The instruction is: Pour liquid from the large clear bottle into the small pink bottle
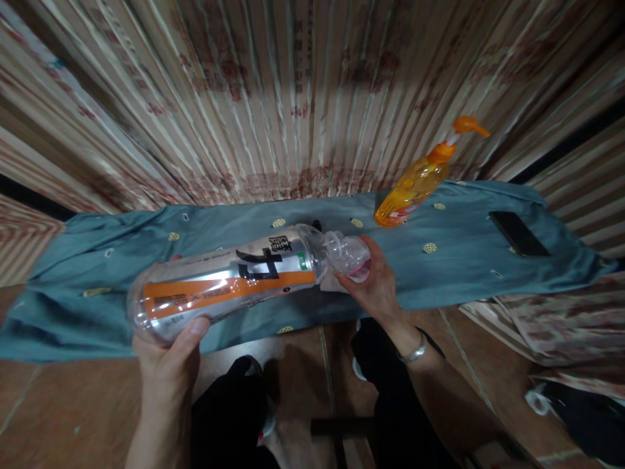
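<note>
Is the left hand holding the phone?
No, the left hand holds a large silver-labelled bottle, while the phone lies on the teal cloth.

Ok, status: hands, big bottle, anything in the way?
Left grip holding big bottle near base. Right grip holding small container at bottle's neck. Pump bottle stands apart, not blocking.

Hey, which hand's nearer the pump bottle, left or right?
Right. The right hand, gripping the small container, is slightly left of the pump bottle, nearer the wearer; the left hand, holding the big bottle, is much farther left.
</note>
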`<action>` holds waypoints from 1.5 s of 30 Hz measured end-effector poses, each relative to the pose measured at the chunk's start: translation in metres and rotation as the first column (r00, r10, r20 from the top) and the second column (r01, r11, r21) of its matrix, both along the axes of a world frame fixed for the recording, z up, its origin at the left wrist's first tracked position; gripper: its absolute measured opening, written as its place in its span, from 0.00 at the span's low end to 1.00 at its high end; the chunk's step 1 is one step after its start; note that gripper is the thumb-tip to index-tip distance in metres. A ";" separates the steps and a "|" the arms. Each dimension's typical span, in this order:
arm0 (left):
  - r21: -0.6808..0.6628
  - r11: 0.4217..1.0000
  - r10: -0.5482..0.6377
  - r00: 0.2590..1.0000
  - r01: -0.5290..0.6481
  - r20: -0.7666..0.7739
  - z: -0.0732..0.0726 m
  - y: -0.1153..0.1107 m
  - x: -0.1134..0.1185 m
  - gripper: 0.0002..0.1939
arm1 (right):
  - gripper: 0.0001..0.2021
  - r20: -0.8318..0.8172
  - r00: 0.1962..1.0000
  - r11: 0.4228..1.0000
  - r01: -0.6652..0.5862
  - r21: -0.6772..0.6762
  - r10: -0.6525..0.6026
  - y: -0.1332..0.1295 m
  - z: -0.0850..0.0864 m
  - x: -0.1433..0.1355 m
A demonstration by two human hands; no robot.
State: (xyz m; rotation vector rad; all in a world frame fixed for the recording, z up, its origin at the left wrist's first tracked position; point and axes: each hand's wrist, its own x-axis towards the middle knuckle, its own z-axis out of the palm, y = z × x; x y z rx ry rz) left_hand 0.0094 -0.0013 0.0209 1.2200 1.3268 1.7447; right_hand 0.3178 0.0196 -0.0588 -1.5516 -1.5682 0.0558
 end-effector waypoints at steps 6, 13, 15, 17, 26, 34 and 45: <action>0.006 1.000 -0.008 1.000 0.008 -0.022 -0.001 0.000 -0.001 0.36 | 0.40 -0.002 1.000 1.000 -0.003 0.010 0.003 0.000 0.000 0.001; -0.004 1.000 -0.008 0.999 0.007 -0.041 0.000 0.001 0.000 0.37 | 0.40 -0.024 1.000 0.999 0.008 -0.038 -0.009 0.000 0.003 0.001; -0.008 1.000 -0.008 0.999 0.008 -0.035 0.000 0.001 0.001 0.38 | 0.39 -0.023 1.000 0.999 0.010 -0.031 -0.011 0.000 0.004 0.000; -0.006 1.000 -0.008 1.000 0.008 -0.016 0.001 0.001 0.001 0.38 | 0.39 -0.022 1.000 1.000 0.010 -0.025 -0.011 0.000 0.003 0.000; 0.003 1.000 -0.011 1.000 0.011 -0.013 0.001 0.001 0.002 0.37 | 0.39 -0.009 1.000 1.000 0.009 -0.017 -0.009 0.001 0.001 0.001; 0.008 1.000 -0.013 1.000 0.013 -0.001 -0.001 0.001 0.000 0.34 | 0.39 -0.016 1.000 0.999 0.010 -0.030 -0.010 0.000 0.002 0.001; 0.020 1.000 -0.018 0.999 0.019 -0.033 0.002 0.001 0.002 0.36 | 0.38 -0.007 1.000 1.000 0.011 0.006 -0.010 0.000 0.002 0.000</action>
